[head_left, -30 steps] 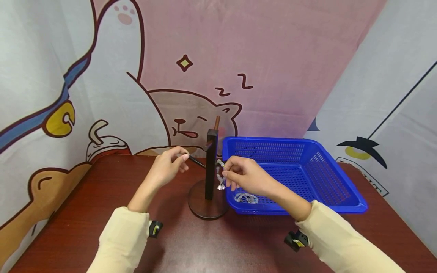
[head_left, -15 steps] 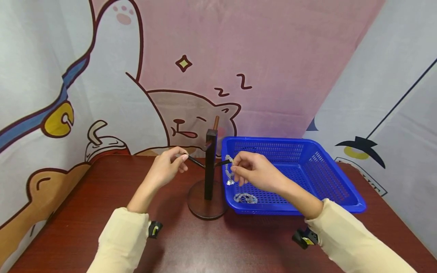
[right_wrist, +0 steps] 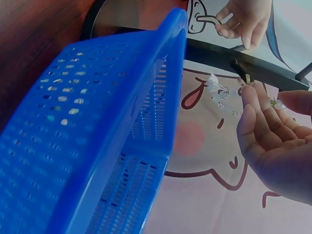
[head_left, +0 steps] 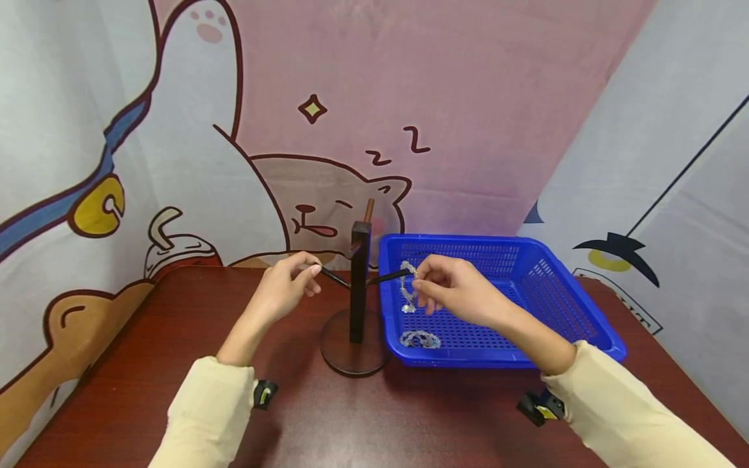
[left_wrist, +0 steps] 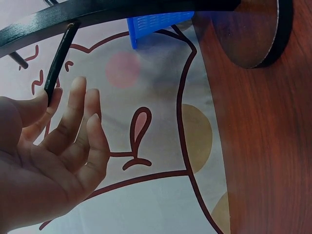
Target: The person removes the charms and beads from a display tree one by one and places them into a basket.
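Note:
A dark wooden stand [head_left: 358,286] with a round base and side pegs rises from the table. My left hand [head_left: 287,286] pinches the tip of its lower left peg [left_wrist: 61,58] between thumb and forefinger. At the tip of the lower right peg [head_left: 389,276], my right hand [head_left: 456,289] pinches a clear beaded bracelet [head_left: 407,300], which dangles with a pale charm at its bottom. Gold-coloured fittings [right_wrist: 246,80] show by the fingertips in the right wrist view. Whether the bracelet still encircles the peg I cannot tell.
A blue plastic basket [head_left: 468,357] stands right of the stand, under the right hand. Another clear beaded bracelet [head_left: 420,339] lies in its front left corner. Higher pegs [head_left: 369,210] jut from the stand's top. A printed cloth [head_left: 480,130] hangs behind the table [head_left: 328,422].
My right hand has moved right along the lower right peg, away from the post, carrying the bracelet to the tip and exposing the peg. The left hand stays on its peg.

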Tool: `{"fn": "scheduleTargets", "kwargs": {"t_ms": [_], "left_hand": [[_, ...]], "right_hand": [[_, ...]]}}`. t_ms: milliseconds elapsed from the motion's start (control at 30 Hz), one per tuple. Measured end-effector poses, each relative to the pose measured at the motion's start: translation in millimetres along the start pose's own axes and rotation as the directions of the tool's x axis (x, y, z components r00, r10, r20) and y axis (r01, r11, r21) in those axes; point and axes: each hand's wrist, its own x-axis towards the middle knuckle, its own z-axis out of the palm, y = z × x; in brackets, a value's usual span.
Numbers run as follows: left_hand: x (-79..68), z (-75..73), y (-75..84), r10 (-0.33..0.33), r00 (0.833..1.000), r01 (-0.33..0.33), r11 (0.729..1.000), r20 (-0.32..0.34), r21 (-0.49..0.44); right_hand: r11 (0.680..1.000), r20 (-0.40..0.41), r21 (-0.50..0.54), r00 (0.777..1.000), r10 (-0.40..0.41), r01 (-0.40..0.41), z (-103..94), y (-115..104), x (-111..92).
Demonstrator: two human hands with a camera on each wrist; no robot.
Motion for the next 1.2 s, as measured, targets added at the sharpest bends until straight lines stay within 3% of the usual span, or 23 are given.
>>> {"fn": "scheduleTargets", "kwargs": {"t_ms": [567, 1200], "left_hand": [[-0.1, -0.3, 0.5, 0.007, 1.0, -0.007, 1.0, -0.004, -0.002], [-0.4, -0.7, 0.9, 0.001, 1.0, -0.001, 1.0, -0.004, -0.012]], "right_hand": [[0.996, -0.007, -0.077, 0.999, 0.045, -0.046, -16.2, 8, -17], [0.997, 0.035, -0.038, 0.997, 0.066, -0.065, -5.5, 35, -35]]}}
